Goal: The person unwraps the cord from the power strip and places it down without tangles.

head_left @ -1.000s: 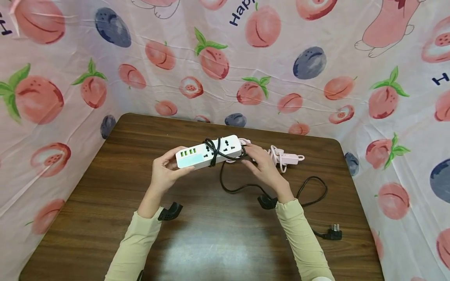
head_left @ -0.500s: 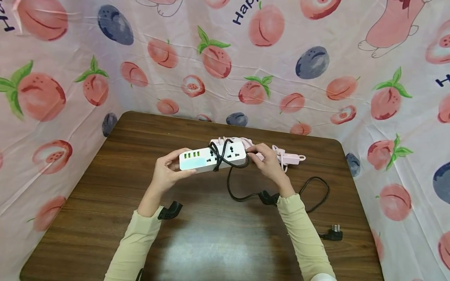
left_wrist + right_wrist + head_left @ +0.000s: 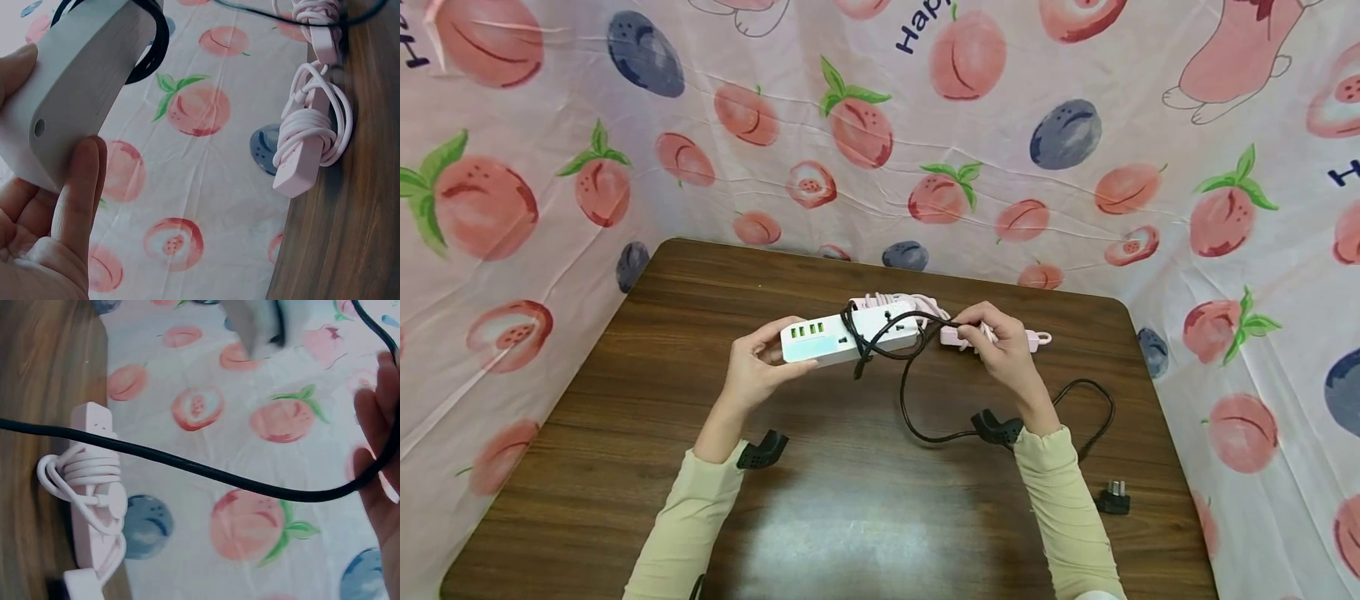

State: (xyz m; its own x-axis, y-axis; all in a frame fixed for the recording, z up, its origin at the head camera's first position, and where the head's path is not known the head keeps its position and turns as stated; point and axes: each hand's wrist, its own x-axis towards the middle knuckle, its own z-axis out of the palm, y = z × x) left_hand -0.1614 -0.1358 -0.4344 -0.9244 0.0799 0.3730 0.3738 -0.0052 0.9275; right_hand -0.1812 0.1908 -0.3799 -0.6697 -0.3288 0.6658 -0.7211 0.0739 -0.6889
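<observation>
A white power strip (image 3: 811, 343) with green USB ports is held above the table, its left end gripped between the fingers and thumb of my left hand (image 3: 751, 367). Black cord (image 3: 187, 464) is wrapped around the strip's right half. To the right, my right hand (image 3: 1003, 350) pinches a length of this cord, drawn out from the strip's right end. From there the cord loops down and passes by the right wrist toward a black plug (image 3: 1114, 501) on the table. In the left wrist view the strip's end face shows, with fingers beneath it.
Behind the white strip lies a pink power strip (image 3: 324, 40) with its cord coiled on it. Another pink power strip (image 3: 299, 172), also wound with cord, lies farther right, partly behind my right hand. A fruit-print curtain (image 3: 865, 208) hangs around the brown wooden table (image 3: 715, 283).
My right hand has moved from the strip's right end out to the right, pulling black cord with it. The white strip has shifted slightly down and right in my left hand.
</observation>
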